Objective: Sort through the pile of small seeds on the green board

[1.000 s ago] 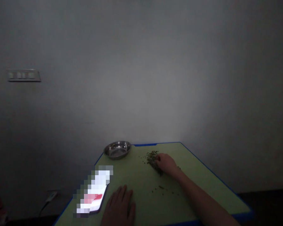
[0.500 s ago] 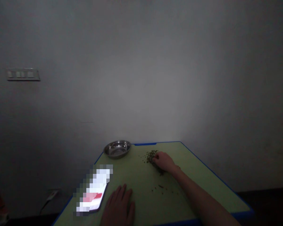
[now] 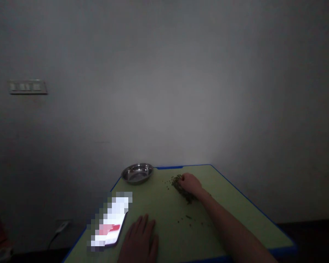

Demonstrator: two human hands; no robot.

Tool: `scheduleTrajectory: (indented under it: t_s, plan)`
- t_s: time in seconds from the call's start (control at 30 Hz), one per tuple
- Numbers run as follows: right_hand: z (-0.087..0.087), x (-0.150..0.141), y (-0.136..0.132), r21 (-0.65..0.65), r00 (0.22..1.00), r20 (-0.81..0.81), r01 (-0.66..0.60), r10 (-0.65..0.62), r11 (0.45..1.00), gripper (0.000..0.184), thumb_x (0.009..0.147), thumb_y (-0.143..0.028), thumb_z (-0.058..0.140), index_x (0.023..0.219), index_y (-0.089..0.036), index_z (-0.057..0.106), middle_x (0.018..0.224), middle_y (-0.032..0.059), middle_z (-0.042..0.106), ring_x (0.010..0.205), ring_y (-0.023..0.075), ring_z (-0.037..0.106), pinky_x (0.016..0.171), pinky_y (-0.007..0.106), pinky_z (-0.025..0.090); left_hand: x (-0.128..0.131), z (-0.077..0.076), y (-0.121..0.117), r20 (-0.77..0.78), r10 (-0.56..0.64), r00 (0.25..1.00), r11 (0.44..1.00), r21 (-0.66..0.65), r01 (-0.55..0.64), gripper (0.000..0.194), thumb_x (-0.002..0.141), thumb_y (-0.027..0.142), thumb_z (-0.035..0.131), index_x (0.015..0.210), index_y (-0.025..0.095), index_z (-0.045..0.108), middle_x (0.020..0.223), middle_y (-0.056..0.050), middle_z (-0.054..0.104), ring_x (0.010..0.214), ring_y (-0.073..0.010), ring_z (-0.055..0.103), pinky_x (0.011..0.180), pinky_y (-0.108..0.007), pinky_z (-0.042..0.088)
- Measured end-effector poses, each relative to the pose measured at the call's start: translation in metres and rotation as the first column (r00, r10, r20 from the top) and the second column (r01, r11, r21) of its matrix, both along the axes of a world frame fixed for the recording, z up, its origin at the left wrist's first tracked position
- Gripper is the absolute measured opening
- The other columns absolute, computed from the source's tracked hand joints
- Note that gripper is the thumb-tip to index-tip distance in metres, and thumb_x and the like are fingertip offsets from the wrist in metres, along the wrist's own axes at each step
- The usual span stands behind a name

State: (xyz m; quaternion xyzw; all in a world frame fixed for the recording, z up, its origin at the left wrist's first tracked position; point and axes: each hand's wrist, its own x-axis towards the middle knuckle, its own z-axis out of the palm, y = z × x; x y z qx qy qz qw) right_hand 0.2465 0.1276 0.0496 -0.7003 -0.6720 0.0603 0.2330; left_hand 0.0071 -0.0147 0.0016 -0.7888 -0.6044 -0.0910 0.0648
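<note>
A pile of small dark green-brown bits [image 3: 185, 194], like seeds or dried pods, lies toward the back of the green table [image 3: 164, 233]. My right hand [image 3: 191, 183] reaches over the pile's right side, fingers curled together and touching it; what they pinch is too small to make out. Nearer to me, a few loose bits and one longer piece [image 3: 189, 217] are scattered. My left hand [image 3: 139, 237] lies flat near the front edge, fingers stretched out, holding nothing. Just left of it is a phone [image 3: 112, 223] with a lit, partly pixelated screen.
At the back left of the table stands a shiny metal bowl [image 3: 137, 173]. A grey wall [image 3: 170, 91] rises right behind the table, with a switch panel [image 3: 28, 87] at the left. A white plug with a cable [image 3: 61, 227] is low on the wall.
My right hand has shifted slightly up and right over the pile, uncovering more of it. My left hand still rests flat. The whole view has drifted a little.
</note>
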Motion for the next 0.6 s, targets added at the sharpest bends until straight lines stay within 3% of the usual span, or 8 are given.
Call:
scheduleTrajectory:
  t_s: [0.13, 0.3, 0.47, 0.6]
  plan:
    - [0.001, -0.008, 0.005, -0.002, 1.000, -0.025, -0.010, 0.010, 1.000, 0.018, 0.080, -0.026, 0.055, 0.084, -0.017, 0.070, 0.095, 0.0124, 0.073, 0.089, 0.0224, 0.066, 0.071, 0.027, 0.044, 0.000, 0.000, 0.000, -0.015, 0.007, 1.000, 1.000, 0.000, -0.007, 0.046, 0.088, 0.036, 0.038, 0.129, 0.025, 0.056, 0.141, -0.007, 0.050, 0.130, -0.0261, 0.047, 0.107, -0.045, 0.041]
    - [-0.003, -0.013, 0.007, -0.013, 0.999, -0.047, 0.000, 0.000, 1.000, 0.015, 0.079, -0.024, 0.057, 0.082, -0.018, 0.070, 0.092, 0.0113, 0.073, 0.088, 0.0211, 0.066, 0.071, 0.026, 0.044, -0.006, -0.011, 0.007, 0.029, -0.032, 0.999, 0.999, 0.015, 0.031, 0.045, 0.088, 0.038, 0.039, 0.127, 0.025, 0.057, 0.140, -0.008, 0.050, 0.130, -0.0277, 0.047, 0.106, -0.048, 0.041]
    - [-0.006, -0.006, 0.005, -0.011, 0.997, -0.073, 0.033, -0.034, 0.999, 0.016, 0.080, -0.026, 0.056, 0.082, -0.017, 0.069, 0.092, 0.0117, 0.072, 0.086, 0.0213, 0.067, 0.068, 0.025, 0.044, -0.014, -0.023, 0.012, 0.094, -0.093, 0.991, 0.993, 0.085, 0.085, 0.042, 0.088, 0.039, 0.043, 0.125, 0.027, 0.059, 0.137, -0.006, 0.054, 0.128, -0.0264, 0.050, 0.106, -0.045, 0.043]
    - [-0.002, 0.003, 0.009, -0.004, 0.993, -0.112, 0.046, -0.046, 0.999, 0.019, 0.081, -0.027, 0.056, 0.085, -0.015, 0.070, 0.095, 0.0129, 0.072, 0.088, 0.0217, 0.067, 0.069, 0.026, 0.044, -0.012, -0.021, 0.009, 0.111, -0.084, 0.990, 0.993, 0.098, 0.073, 0.042, 0.087, 0.039, 0.044, 0.124, 0.027, 0.060, 0.138, -0.005, 0.054, 0.127, -0.0268, 0.050, 0.106, -0.045, 0.043]
